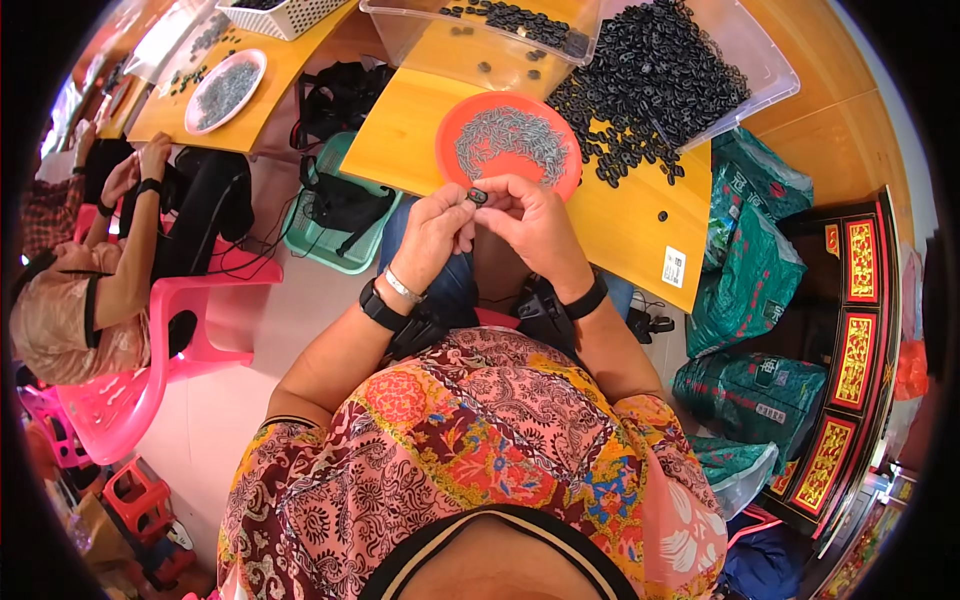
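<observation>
Between my fingertips, near the table's front edge, is a small black oval plastic piece (477, 197). My left hand (436, 230) pinches it from the left, and my right hand (530, 222) grips its right side with thumb and forefinger. Just beyond my hands lies a red plate (450, 150) full of small silvery metal pins or screws (512, 140). To its right a large heap of similar black pieces (650, 75) spills from a tipped clear plastic bin (775, 80) onto the yellow table (640, 225). Fine detail of the held piece is too small to make out.
A second clear bin (420, 30) with black pieces stands at the back. Green bags (745, 290) crowd the right side. A green basket (330, 250) sits on the floor at left. Beyond it a co-worker (90, 300) sits on a pink chair (190, 310) by another table (250, 110).
</observation>
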The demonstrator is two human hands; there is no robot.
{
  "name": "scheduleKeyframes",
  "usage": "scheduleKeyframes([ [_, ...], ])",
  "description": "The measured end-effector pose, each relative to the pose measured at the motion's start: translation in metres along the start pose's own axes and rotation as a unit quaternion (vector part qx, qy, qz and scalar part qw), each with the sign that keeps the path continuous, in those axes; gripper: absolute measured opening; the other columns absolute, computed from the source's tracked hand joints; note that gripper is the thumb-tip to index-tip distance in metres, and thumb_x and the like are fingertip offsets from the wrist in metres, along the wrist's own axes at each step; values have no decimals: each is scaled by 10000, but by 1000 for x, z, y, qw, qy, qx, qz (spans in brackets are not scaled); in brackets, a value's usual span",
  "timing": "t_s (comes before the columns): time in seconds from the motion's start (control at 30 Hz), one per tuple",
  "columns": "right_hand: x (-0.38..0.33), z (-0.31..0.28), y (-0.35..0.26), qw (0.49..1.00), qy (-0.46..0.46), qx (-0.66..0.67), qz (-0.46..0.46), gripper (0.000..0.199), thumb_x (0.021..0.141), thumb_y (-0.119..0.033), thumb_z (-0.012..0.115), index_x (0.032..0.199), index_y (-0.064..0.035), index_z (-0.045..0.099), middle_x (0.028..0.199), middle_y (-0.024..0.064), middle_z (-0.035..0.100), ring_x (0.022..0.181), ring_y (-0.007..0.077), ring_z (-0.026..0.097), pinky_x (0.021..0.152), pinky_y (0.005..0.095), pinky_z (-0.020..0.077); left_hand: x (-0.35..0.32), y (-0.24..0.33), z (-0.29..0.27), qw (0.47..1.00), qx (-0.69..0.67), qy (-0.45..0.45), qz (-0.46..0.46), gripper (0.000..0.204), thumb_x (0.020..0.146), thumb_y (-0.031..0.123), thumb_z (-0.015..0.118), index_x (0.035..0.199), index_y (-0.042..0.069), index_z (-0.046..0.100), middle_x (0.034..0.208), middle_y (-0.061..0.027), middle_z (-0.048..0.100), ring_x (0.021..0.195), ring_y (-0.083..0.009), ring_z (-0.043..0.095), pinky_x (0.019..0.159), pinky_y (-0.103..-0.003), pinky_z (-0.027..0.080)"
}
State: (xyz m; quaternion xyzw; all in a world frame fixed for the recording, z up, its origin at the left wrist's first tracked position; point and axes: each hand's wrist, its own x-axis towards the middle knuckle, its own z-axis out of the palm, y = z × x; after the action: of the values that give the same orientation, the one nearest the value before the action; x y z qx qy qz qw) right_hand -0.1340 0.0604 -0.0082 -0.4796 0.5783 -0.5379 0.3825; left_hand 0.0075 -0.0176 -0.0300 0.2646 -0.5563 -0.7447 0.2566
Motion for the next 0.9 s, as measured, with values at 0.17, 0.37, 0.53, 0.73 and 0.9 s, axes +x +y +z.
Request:
scheduleKeyframes([
  [0.17, -2, 7, 5, 999, 31, -12, -32, 251, 813, 59, 607, 1057, 4, 587, 833, 12, 619, 751, 56, 590, 668, 199, 489, 1, -1, -2, 999, -40, -8, -24, 174, 902, 156, 483, 762, 55, 508, 629, 2, 510, 525, -67, 477, 479, -194, 366],
  [0.37, -5, 5, 10, 999, 38, 11, -19, 247, 815, 68, 588, 1053, 4, 587, 811, -5, 601, 714, 45, 571, 640, 189, 476, 2, -1, -1, 1000, 12, -28, -2, 167, 906, 155, 485, 777, 50, 497, 624, 1, 513, 537, -73, 484, 486, -208, 360],
  [0.53, -8, 1, 10, 995, 37, 96, 8, 244, 799, 38, 603, 1040, 2, 593, 765, -21, 579, 654, 31, 545, 584, 178, 453, -1, 6, 1, 982, 171, -36, 75, 121, 894, 121, 500, 829, 21, 477, 655, -72, 532, 576, -151, 535, 527, -266, 407],
  [0.73, -12, -8, 4, 984, 2, 174, 26, 261, 798, 33, 603, 1057, 3, 592, 762, -24, 572, 656, 35, 543, 591, 179, 447, -5, 13, 5, 940, 282, -17, 190, 145, 865, 59, 528, 989, 3, 477, 714, -145, 547, 650, -303, 584, 584, -346, 453],
  [0.9, -15, -9, -4, 975, -11, 219, 29, 250, 786, 23, 607, 1034, 5, 596, 751, -34, 560, 648, 26, 541, 565, 168, 447, -3, 9, 3, 909, 327, -16, 257, 192, 854, 53, 545, 1027, -6, 486, 731, -157, 568, 675, -322, 598, 597, -355, 463],
])
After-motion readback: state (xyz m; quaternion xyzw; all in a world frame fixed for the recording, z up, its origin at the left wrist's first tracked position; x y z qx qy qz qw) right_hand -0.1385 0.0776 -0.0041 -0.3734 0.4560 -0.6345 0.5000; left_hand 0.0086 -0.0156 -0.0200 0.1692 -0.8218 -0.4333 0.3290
